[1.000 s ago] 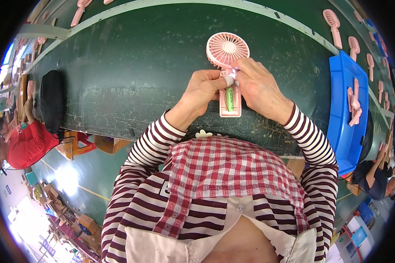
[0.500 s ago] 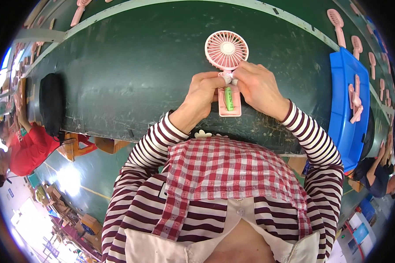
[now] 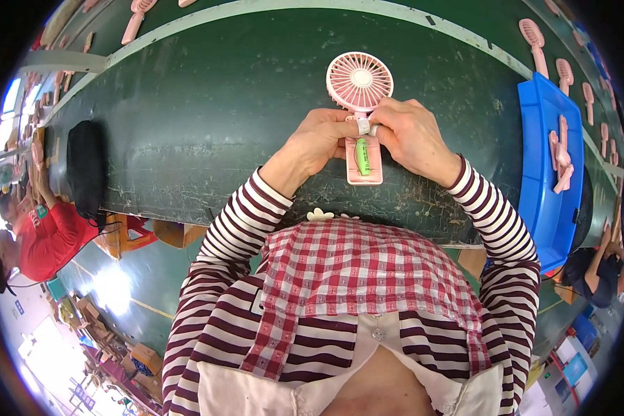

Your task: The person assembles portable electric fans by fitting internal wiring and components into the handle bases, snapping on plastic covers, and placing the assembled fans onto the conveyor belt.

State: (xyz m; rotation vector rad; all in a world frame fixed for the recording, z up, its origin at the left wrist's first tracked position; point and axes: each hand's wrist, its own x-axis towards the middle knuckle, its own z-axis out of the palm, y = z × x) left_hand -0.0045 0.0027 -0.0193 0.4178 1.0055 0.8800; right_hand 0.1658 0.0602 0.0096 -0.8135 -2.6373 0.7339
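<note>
A pink handheld fan [image 3: 360,80] lies over the green tabletop, its round grille pointing away from me. Its handle [image 3: 375,179] is uncovered, and a green cylindrical battery [image 3: 362,157] sits lengthwise inside. My left hand [image 3: 317,141] grips the fan's neck from the left, thumb on top. From the right, my right hand [image 3: 410,136] pinches at the same neck, thumb and forefinger together. White covers wrap the thumb tips. Whatever small part lies between the fingertips is hidden.
At the right stands a blue bin [image 3: 552,229] with several pink pieces [image 3: 561,156] in it. More pink fans [image 3: 532,41] lie beyond a pale rail [image 3: 312,8]. A black bag [image 3: 85,170] rests at the left. A person in red [image 3: 57,239] sits far left.
Both hands stay at the fan's neck, with the left thumb shifted slightly. The fan has barely moved. At the far left, the person in red has shifted.
</note>
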